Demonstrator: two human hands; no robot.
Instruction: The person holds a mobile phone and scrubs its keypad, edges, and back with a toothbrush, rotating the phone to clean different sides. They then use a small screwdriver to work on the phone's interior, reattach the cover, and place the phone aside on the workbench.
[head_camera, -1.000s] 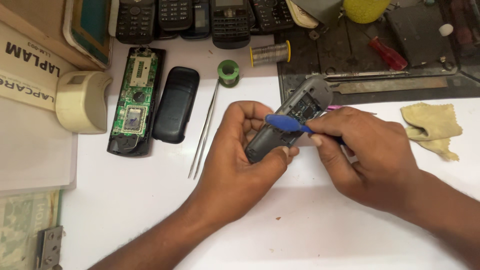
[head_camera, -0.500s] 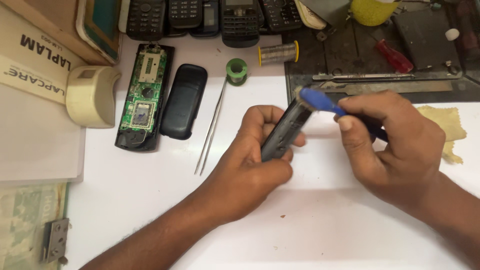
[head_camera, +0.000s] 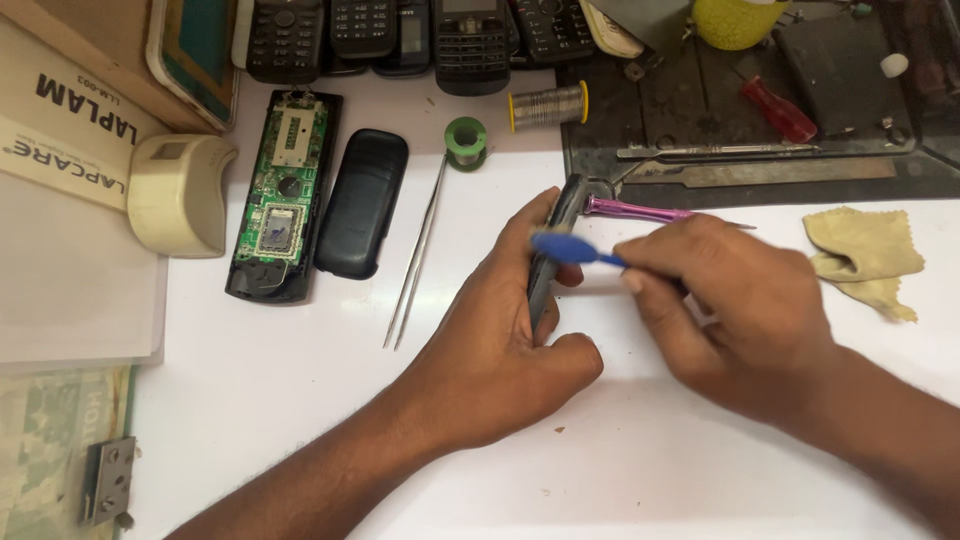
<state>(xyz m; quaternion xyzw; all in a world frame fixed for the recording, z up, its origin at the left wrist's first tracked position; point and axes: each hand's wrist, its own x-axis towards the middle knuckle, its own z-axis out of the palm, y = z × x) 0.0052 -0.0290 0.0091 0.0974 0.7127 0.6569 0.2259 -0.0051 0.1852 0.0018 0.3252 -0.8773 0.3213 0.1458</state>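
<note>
My left hand (head_camera: 500, 340) grips a dark phone casing (head_camera: 553, 250), held on edge above the white table (head_camera: 300, 400). My right hand (head_camera: 730, 310) holds a blue brush (head_camera: 570, 248) whose head rests against the casing's side. A pink-handled tool (head_camera: 640, 211) lies just behind my right hand. To the left, an opened phone with a green circuit board (head_camera: 278, 195) lies beside a black back cover (head_camera: 362, 203). Metal tweezers (head_camera: 418, 250) lie between the cover and my left hand.
A row of keypad phones (head_camera: 400, 30) lines the far edge. Solder spools (head_camera: 545, 105) and a green one (head_camera: 465, 140), a red screwdriver (head_camera: 778, 108), a dark mat (head_camera: 740, 120), a yellow cloth (head_camera: 865, 255) and a beige box (head_camera: 178, 193) surround the work area.
The casing has been turned from face-up to standing on its edge. The blue brush has moved from the casing's top end down to its side.
</note>
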